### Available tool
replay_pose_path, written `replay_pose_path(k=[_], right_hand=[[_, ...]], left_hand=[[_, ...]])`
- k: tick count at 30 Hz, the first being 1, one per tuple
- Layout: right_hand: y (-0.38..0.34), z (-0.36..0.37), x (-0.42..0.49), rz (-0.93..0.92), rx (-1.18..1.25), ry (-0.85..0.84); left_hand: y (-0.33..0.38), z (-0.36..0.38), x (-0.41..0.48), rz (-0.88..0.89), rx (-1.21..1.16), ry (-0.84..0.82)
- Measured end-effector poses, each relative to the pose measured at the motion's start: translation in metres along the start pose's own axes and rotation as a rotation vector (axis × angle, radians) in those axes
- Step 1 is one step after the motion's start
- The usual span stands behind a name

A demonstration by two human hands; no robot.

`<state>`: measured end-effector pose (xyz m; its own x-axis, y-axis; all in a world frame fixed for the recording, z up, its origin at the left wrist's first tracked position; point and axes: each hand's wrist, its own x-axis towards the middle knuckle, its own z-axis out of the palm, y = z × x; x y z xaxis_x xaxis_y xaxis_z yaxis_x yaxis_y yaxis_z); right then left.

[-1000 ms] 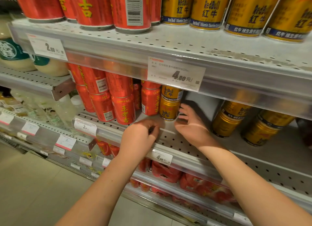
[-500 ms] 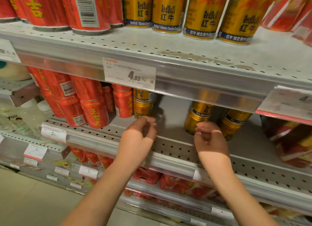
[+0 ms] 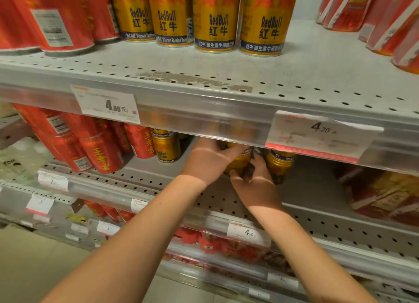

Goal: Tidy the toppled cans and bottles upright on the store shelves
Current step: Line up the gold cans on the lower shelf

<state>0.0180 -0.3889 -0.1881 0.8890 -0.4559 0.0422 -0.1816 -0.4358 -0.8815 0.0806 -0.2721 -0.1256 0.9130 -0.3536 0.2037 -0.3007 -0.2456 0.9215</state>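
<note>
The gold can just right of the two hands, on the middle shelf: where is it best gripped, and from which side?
Round its mid-body, from the front-right. The right can seems to lean, top tucked under the rail, so a top grip is blocked; the right hand and held can crowd its left.

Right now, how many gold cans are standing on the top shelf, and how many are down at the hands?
Upper gold cans: 4
Lower gold cans, at the left hand and right hand: 2
Total: 6
</note>
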Motion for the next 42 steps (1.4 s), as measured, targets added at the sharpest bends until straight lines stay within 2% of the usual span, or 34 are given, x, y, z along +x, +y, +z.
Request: replay_pose_path(k=[4, 9, 15, 19, 24, 27, 29, 31, 35, 39, 42], right_hand=[[0.011, -0.005, 0.004, -0.006, 0.116, -0.11], [0.016, -0.002, 0.003, -0.04, 0.061, -0.171], [0.002, 0.008, 0.009, -0.104, -0.14, -0.155], [-0.006, 0.026, 0.007, -0.125, -0.21, -0.009], [-0.012, 0.039, 0.011, -0.123, -0.144, 0.011], [-0.016, 0.046, 0.014, -0.068, -0.124, -0.019], [-0.022, 0.052, 0.015, -0.044, -0.09, -0.016], [-0.029, 0.059, 0.015, -0.033, -0.06, 0.009], [-0.04, 0.077, 0.015, -0.018, -0.036, 0.06], [-0.052, 0.095, 0.019, 0.111, -0.148, 0.092], [-0.059, 0.107, 0.019, 0.126, -0.179, 0.134]], left_hand=[[-0.005, -0.015, -0.005, -0.047, -0.017, -0.026], [-0.014, -0.027, -0.01, -0.076, -0.045, -0.003], [-0.026, -0.034, -0.015, -0.071, -0.041, 0.108], [-0.031, -0.033, -0.011, -0.06, -0.011, 0.137], [-0.043, -0.047, -0.014, -0.07, 0.055, 0.062], [-0.06, -0.077, -0.021, -0.098, 0.324, 0.079], [-0.074, -0.1, -0.023, -0.133, 0.557, 0.029], [-0.088, -0.121, -0.022, -0.154, 0.688, -0.024], [-0.11, -0.151, -0.012, -0.112, 0.629, -0.112], [-0.124, -0.164, -0.002, -0.033, 0.582, -0.217], [-0.129, -0.167, 0.004, -0.01, 0.539, -0.251]])
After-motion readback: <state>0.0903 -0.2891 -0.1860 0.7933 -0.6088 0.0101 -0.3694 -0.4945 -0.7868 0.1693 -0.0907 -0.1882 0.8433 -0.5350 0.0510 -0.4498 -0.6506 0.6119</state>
